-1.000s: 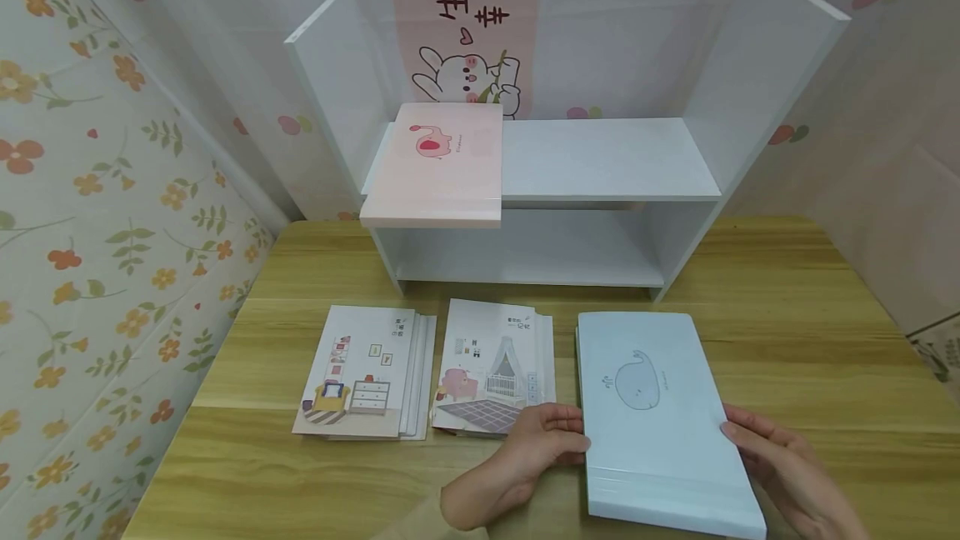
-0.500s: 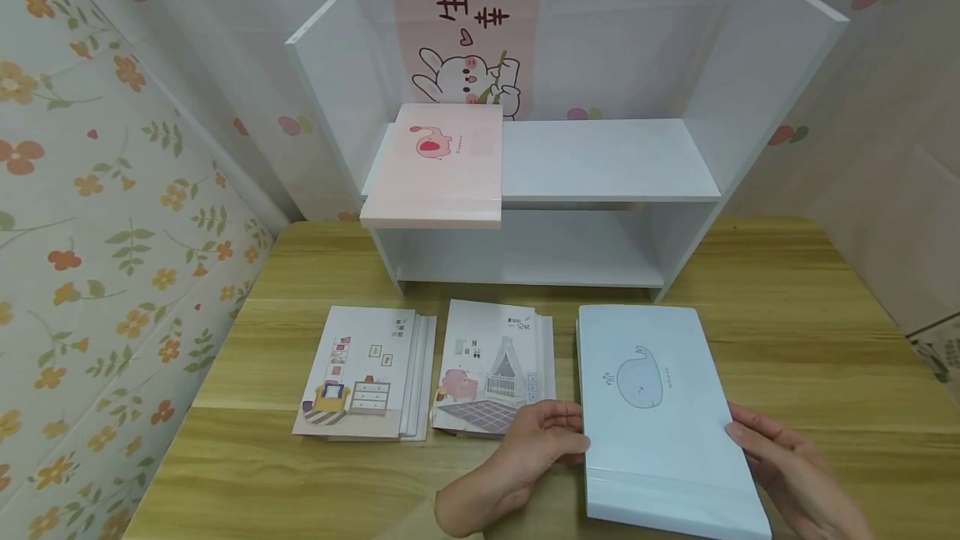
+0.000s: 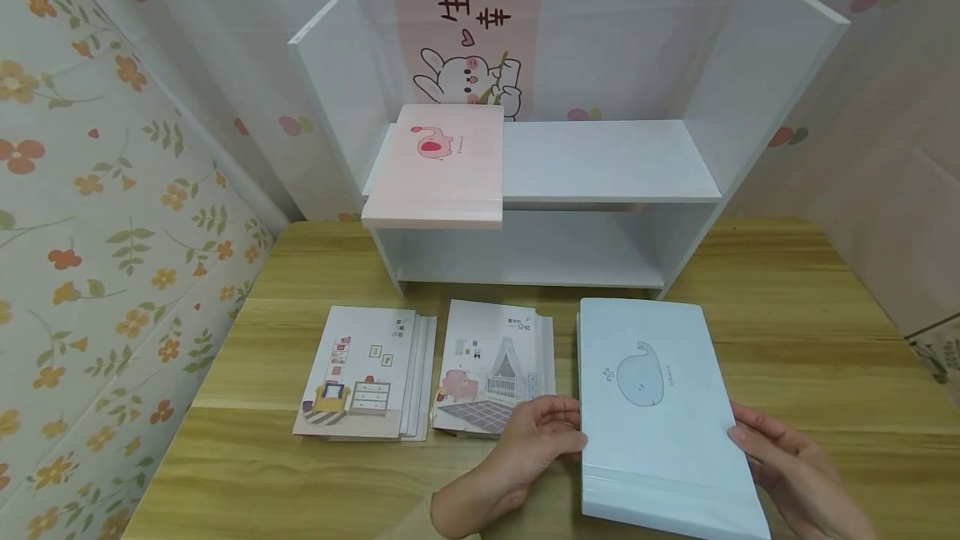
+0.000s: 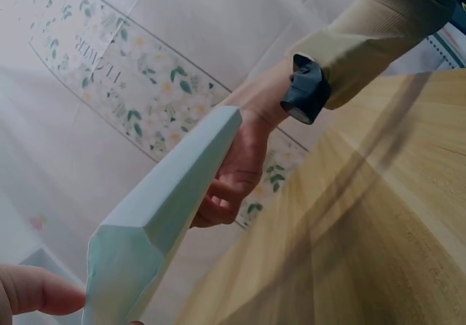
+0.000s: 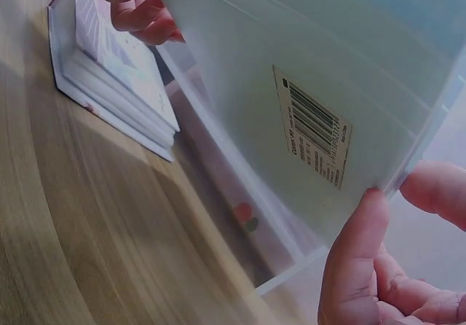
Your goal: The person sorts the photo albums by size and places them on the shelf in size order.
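**Blue folder (image 3: 663, 448) held above the tabletop (image 3: 225, 473)**

At the back of the wood-grain tabletop, a white shelf unit (image 3: 611, 158) is placed. The blue folder is held in front of the unit's right half, its underside seen from the right wrist. A pink folder (image 3: 442, 182) is laid flat at the left of the unit's upper board, its front edge jutting past it. Left of the blue folder, a left book pile (image 3: 360, 373) and a right book pile (image 3: 487, 365) are set side by side. The blue folder's left edge is pinched by the left hand (image 3: 528, 448), its right edge by the right hand (image 3: 795, 469); each grip is clamped on it. A whale drawing (image 3: 640, 377) is printed on its cover, a barcode label (image 5: 313, 128) stuck underneath.
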The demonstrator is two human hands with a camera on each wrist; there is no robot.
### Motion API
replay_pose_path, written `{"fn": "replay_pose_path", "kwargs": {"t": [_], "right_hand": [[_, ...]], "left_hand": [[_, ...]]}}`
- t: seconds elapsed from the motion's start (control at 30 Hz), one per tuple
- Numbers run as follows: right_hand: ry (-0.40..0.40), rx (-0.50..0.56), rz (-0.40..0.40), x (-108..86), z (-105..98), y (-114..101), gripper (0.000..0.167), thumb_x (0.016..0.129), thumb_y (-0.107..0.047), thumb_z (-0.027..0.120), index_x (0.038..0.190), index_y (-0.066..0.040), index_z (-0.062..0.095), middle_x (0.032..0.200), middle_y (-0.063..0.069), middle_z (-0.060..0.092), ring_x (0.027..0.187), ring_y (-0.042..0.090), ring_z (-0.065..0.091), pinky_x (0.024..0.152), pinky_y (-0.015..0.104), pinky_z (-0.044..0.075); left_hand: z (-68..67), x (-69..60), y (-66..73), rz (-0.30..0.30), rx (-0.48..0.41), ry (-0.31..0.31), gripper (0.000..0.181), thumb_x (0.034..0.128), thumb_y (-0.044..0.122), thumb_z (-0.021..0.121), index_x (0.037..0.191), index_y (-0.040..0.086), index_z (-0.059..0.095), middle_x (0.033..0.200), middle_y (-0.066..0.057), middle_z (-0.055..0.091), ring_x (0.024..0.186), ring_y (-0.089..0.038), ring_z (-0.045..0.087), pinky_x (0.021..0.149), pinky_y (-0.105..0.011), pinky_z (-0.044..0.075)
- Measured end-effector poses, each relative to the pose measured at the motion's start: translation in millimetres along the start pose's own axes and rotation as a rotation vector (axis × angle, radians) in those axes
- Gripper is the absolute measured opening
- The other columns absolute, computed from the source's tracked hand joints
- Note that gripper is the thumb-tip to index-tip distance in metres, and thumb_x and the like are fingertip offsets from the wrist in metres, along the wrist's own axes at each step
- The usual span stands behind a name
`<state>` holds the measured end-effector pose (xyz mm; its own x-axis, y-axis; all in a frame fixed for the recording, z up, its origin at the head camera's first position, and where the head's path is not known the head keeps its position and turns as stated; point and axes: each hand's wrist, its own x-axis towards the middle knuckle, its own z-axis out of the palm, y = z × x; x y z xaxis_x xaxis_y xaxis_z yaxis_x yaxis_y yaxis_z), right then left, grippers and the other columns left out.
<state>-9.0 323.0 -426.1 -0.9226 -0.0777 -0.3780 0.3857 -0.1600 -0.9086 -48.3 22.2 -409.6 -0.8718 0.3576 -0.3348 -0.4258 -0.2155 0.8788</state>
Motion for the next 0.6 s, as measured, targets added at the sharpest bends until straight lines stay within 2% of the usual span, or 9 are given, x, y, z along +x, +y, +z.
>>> {"fn": "replay_pose_path", "kwargs": {"t": [0.4, 0.6], "right_hand": [[-0.001, 0.03, 0.009, -1.4, 1, -5, 0.033, 0.1, -0.009, 0.043, 0.107, -0.029, 0.067, 0.106, -0.01, 0.065, 0.094, 0.008, 0.06, 0.076, 0.026, 0.051], [-0.025, 0.058, -0.025, -2.7, 3, -9, 0.035, 0.1, -0.007, 0.041, 0.111, -0.027, 0.067, 0.109, -0.009, 0.065, 0.095, 0.008, 0.061, 0.076, 0.026, 0.051]], "left_hand": [[1.3, -2.9, 10.0, 0.009, 0.019, -0.006, 0.038, 0.0728, -0.012, 0.06, 0.111, -0.009, 0.057, 0.093, -0.007, 0.059, 0.077, -0.008, 0.055, 0.067, -0.019, 0.049], [0.9, -2.5, 12.5, 0.02, 0.032, -0.002, 0.039, 0.0713, -0.011, 0.061, 0.11, -0.009, 0.058, 0.093, -0.007, 0.06, 0.082, -0.012, 0.055, 0.068, -0.018, 0.048]]}}
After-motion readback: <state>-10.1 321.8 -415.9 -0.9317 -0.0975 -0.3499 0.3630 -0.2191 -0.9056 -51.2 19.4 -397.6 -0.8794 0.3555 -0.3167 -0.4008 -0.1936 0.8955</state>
